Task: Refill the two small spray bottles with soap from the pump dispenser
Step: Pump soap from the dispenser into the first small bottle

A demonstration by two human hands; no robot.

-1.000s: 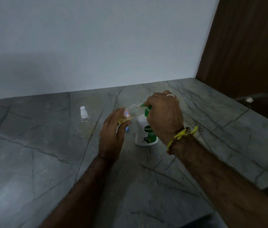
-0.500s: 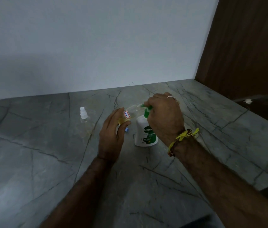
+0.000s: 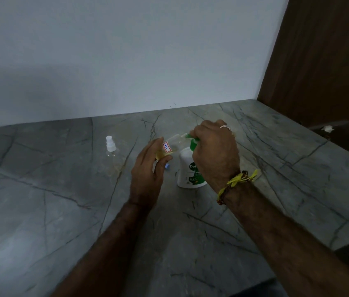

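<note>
A white pump dispenser (image 3: 187, 172) with a green pump head stands at the middle of the grey marble counter (image 3: 62, 211). My right hand (image 3: 214, 153) lies curled over the green pump head. My left hand (image 3: 148, 174) holds a small clear spray bottle (image 3: 169, 147) tilted, its open neck at the pump's nozzle. Yellowish soap sits in its lower part and it bears a red-edged label. A small blue piece shows under my left fingers. The second small clear spray bottle (image 3: 110, 150), with a white spray top on, stands to the left.
A pale wall rises behind the counter. A brown wooden panel (image 3: 323, 56) stands at the right, with a dark lower surface and a small white thing (image 3: 328, 129) beside it. The counter's front right edge drops off at the lower right.
The hands, the tilted bottle and the dispenser keep almost the same pose; only a slight shift of the view shows.
</note>
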